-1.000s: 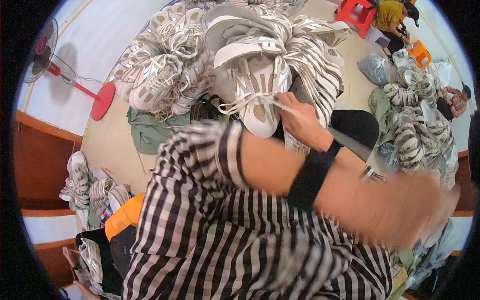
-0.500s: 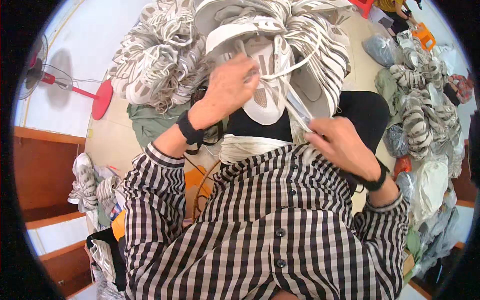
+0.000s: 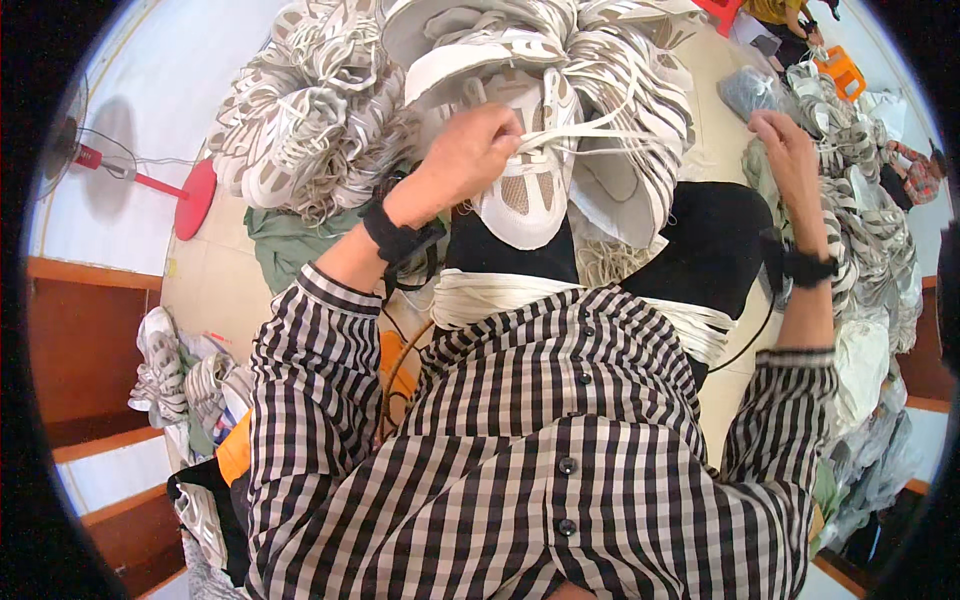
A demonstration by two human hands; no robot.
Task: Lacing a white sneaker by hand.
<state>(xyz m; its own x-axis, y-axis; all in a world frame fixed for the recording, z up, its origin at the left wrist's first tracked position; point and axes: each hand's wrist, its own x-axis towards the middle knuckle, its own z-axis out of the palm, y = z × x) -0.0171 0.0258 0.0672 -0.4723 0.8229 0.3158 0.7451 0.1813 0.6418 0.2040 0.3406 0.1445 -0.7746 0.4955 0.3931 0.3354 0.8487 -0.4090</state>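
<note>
A white and beige sneaker upper (image 3: 525,222) lies toe toward me over my black-clad thigh. My left hand (image 3: 465,155) is closed at its lacing, pinching a white shoelace (image 3: 585,130) by the eyelets. From there the lace runs to the right and loops upward over the other uppers. My right hand (image 3: 790,150) is raised off to the right, apart from the shoe, with fingers curled together. Whether a lace end is in them I cannot make out. More striped sneaker uppers (image 3: 640,110) are bunched just behind and to the right of this one.
A large heap of sneaker uppers (image 3: 310,120) stands at the left on green cloth (image 3: 290,240). White laces (image 3: 500,297) are bundled round my thighs. A red fan base (image 3: 195,200) is far left. Bags and more uppers (image 3: 870,240) line the right side; an orange stool (image 3: 842,72) stands behind.
My right hand has swung from low beside the shoe up and out to the right. The lace now crosses rightward above the uppers. My left hand has stayed near the eyelets.
</note>
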